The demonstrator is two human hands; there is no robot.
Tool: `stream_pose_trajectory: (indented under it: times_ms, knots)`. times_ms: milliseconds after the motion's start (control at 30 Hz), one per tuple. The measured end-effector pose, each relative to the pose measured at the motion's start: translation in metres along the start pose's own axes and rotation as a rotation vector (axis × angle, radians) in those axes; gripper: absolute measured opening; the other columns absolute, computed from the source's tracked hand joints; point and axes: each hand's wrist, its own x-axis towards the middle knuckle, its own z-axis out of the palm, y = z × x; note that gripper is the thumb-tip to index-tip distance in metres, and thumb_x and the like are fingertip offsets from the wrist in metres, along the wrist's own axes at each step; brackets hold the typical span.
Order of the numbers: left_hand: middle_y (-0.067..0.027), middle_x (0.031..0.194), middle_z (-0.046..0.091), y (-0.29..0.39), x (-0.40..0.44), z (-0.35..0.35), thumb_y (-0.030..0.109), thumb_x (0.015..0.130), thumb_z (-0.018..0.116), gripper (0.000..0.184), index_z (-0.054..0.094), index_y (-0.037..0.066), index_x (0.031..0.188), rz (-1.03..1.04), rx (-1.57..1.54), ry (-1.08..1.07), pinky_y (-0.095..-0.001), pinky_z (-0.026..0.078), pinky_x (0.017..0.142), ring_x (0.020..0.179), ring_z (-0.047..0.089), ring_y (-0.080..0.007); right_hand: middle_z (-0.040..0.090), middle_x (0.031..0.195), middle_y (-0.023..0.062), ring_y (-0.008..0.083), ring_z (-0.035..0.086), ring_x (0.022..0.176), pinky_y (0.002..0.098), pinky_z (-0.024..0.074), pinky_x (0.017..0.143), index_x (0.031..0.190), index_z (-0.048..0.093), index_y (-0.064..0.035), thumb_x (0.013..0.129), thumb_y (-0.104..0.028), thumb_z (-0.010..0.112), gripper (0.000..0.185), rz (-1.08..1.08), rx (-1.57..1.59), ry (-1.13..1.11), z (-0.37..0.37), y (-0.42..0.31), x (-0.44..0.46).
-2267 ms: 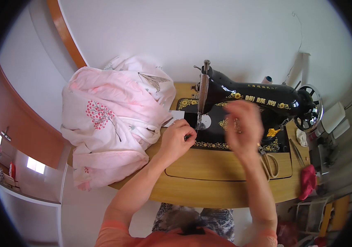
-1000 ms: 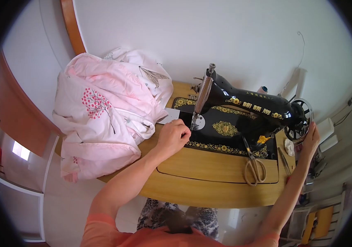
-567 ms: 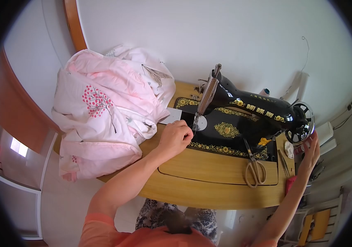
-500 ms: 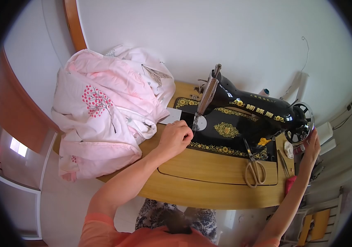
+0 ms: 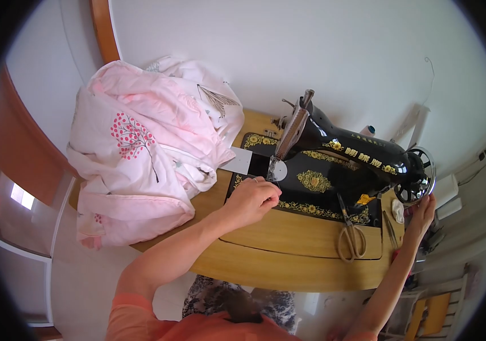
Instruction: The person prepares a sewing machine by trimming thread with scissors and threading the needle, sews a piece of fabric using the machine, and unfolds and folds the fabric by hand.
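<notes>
A black sewing machine [image 5: 362, 149] with gold decoration stands on the wooden table [image 5: 288, 258]. My left hand [image 5: 252, 200] is closed in a pinch just in front of the needle area [image 5: 273, 169]; what lies between its fingertips is too small to make out. At the machine's right end, my right hand [image 5: 422, 215] touches the lower rim of the handwheel [image 5: 432, 184], fingers extended. Left of the machine lies a heap of pink and white printed fabric [image 5: 158, 142], apart from both hands.
Scissors [image 5: 351, 241] lie on the table's right part, handles toward me. Tweezers [image 5: 390, 230] and a small white cloth [image 5: 397, 211] are near the right edge. A thread spool [image 5: 370, 130] shows behind the machine. White wall at the back.
My right hand has gone from in front of the machine out to the handwheel. My left hand, still pinched, has lately shifted slightly right and toward me. The view has turned somewhat.
</notes>
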Motion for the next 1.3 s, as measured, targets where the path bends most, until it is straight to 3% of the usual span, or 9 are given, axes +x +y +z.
stream_pose_trajectory:
  times_ms: [100,233,300,467,533,700,900,1000,1300]
  knots:
    - [-0.0031,0.094,0.066,0.0,-0.001,0.003,0.006,0.074,0.066,0.009,0.057,0.005,0.073,0.052,-0.011,0.008,-0.0345,0.044,0.077,0.082,0.059,-0.0224,0.054,0.094,0.0034,0.008,0.05,0.084,0.0232,0.0441,0.073,0.116,0.05,-0.0012,0.096,-0.022,0.044,0.029,0.069,0.055,-0.044,-0.007,0.008,0.005]
    - [-0.0028,0.093,0.066,0.003,-0.001,0.002,0.005,0.072,0.067,0.008,0.058,0.005,0.071,0.067,-0.039,-0.023,-0.0336,0.046,0.075,0.082,0.059,-0.0224,0.057,0.096,0.0076,0.0143,0.053,0.077,0.0247,0.045,0.066,0.11,0.055,-0.0022,0.091,-0.012,0.053,0.022,-0.525,-0.459,0.387,0.017,-0.053,-0.014]
    - [-0.0027,0.093,0.066,0.003,-0.001,0.003,0.004,0.071,0.067,0.007,0.059,0.005,0.071,0.073,-0.039,-0.022,-0.0334,0.047,0.073,0.081,0.059,-0.0224,0.057,0.095,0.0067,0.014,0.053,0.077,0.0262,0.0453,0.067,0.103,0.058,-0.0042,0.086,-0.004,0.057,0.017,-0.511,-0.322,0.281,0.035,-0.059,-0.029]
    - [-0.0028,0.093,0.066,0.002,-0.001,0.004,0.005,0.07,0.067,0.006,0.061,0.005,0.071,0.079,-0.032,-0.032,-0.0333,0.048,0.07,0.08,0.058,-0.0226,0.059,0.09,0.0088,0.0197,0.058,0.084,0.0299,0.0466,0.074,0.098,0.057,-0.0033,0.071,-0.006,0.072,0.031,-0.23,-0.05,-0.624,0.145,-0.098,-0.097]
    - [-0.0029,0.092,0.066,0.001,-0.002,0.006,0.006,0.071,0.067,0.005,0.062,0.005,0.072,0.078,-0.027,-0.017,-0.0335,0.048,0.07,0.08,0.058,-0.0226,0.06,0.092,0.0115,0.0253,0.059,0.084,0.0325,0.0475,0.074,0.097,0.058,-0.0003,0.069,-0.014,0.074,0.035,-0.327,-0.075,-0.699,0.181,-0.075,-0.108]
    - [-0.0018,0.09,0.066,0.0,-0.002,0.008,0.007,0.071,0.066,0.004,0.064,0.006,0.073,0.062,-0.022,0.011,-0.0333,0.048,0.071,0.08,0.058,-0.0223,0.061,0.089,0.0105,0.0258,0.059,0.084,0.0351,0.0462,0.076,0.089,0.062,-0.0016,0.068,-0.027,0.075,0.036,-0.053,-0.099,-0.806,0.222,-0.06,-0.112]
    - [-0.0014,0.082,0.063,0.001,-0.002,0.009,0.009,0.071,0.066,0.003,0.064,0.008,0.073,0.075,0.018,0.004,-0.034,0.048,0.071,0.081,0.058,-0.0221,0.059,0.081,0.0065,0.0245,0.055,0.081,0.0389,0.0396,0.073,0.077,0.064,-0.0065,0.066,-0.047,0.073,0.043,-0.168,-0.465,-0.77,0.237,-0.081,-0.125]
    - [-0.0016,0.08,0.062,0.0,-0.002,0.008,0.01,0.072,0.066,0.003,0.064,0.008,0.073,0.071,0.035,-0.01,-0.0346,0.048,0.069,0.081,0.057,-0.022,0.057,0.079,0.0062,0.0245,0.054,0.082,0.0397,0.0375,0.074,0.071,0.064,-0.0084,0.065,-0.049,0.073,0.042,-0.174,-0.551,-0.718,0.245,-0.084,-0.127]
    - [-0.0029,0.078,0.06,0.006,-0.002,0.002,0.011,0.071,0.067,0.005,0.063,0.008,0.073,0.041,0.004,0.003,-0.0345,0.047,0.065,0.077,0.058,-0.0229,0.057,0.083,0.0058,0.0264,0.053,0.089,0.0406,0.0354,0.08,0.067,0.063,-0.0096,0.066,-0.024,0.07,0.016,-0.034,-0.326,-0.819,0.243,-0.061,-0.124]
